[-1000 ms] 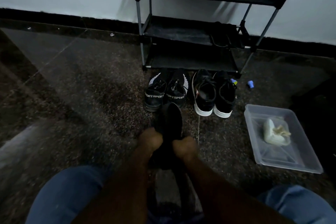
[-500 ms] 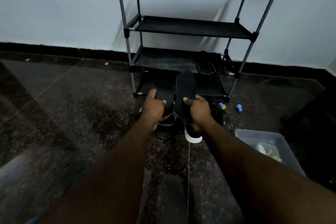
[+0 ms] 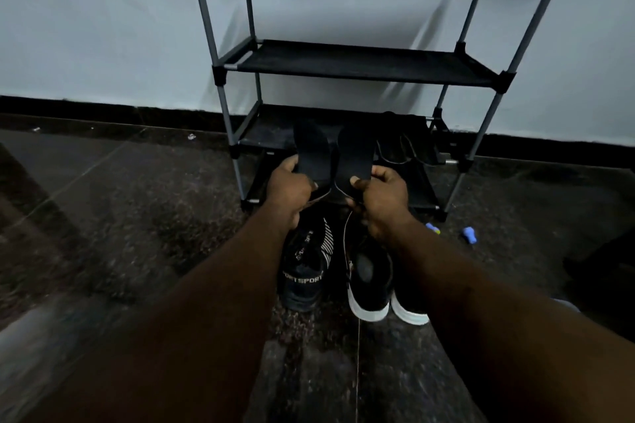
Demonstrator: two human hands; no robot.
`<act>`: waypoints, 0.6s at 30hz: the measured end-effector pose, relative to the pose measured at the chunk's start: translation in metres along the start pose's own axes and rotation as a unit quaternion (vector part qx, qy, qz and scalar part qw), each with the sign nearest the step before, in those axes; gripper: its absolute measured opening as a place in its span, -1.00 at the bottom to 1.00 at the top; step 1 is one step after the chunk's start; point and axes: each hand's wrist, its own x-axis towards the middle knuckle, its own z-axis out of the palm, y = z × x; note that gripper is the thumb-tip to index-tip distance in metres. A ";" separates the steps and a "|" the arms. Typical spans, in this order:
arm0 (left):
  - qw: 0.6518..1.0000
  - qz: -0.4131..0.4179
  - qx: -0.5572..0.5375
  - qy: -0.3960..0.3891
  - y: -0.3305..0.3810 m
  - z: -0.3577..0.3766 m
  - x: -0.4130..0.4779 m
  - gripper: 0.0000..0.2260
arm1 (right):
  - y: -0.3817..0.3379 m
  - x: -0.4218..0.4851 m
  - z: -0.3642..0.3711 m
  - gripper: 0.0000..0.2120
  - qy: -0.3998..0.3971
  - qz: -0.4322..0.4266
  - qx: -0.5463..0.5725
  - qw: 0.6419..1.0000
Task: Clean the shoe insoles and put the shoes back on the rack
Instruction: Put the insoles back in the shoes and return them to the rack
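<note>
While the left hand [image 3: 287,189] grips one insole [image 3: 313,151], the right hand [image 3: 384,197] grips the second insole [image 3: 355,154], both upright before the rack [image 3: 360,62]. Shoes [image 3: 304,273] sit on the dark floor [image 3: 137,216] before it.

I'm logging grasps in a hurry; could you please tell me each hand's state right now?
The left hand grips the left insole.
The right hand grips the right insole.
</note>
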 end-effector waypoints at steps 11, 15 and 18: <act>0.995 0.069 0.060 0.037 -0.003 0.020 0.104 -0.46 | 0.000 0.113 0.038 -0.76 0.003 -0.027 -0.040 0.999; 0.993 0.096 0.062 0.032 0.008 0.015 0.117 -0.40 | -0.010 0.125 0.058 -0.83 -0.026 -0.056 -0.041 0.997; 0.998 0.057 0.029 0.019 0.016 0.006 0.130 -0.40 | -0.009 0.135 0.068 -0.85 -0.028 -0.042 -0.034 0.998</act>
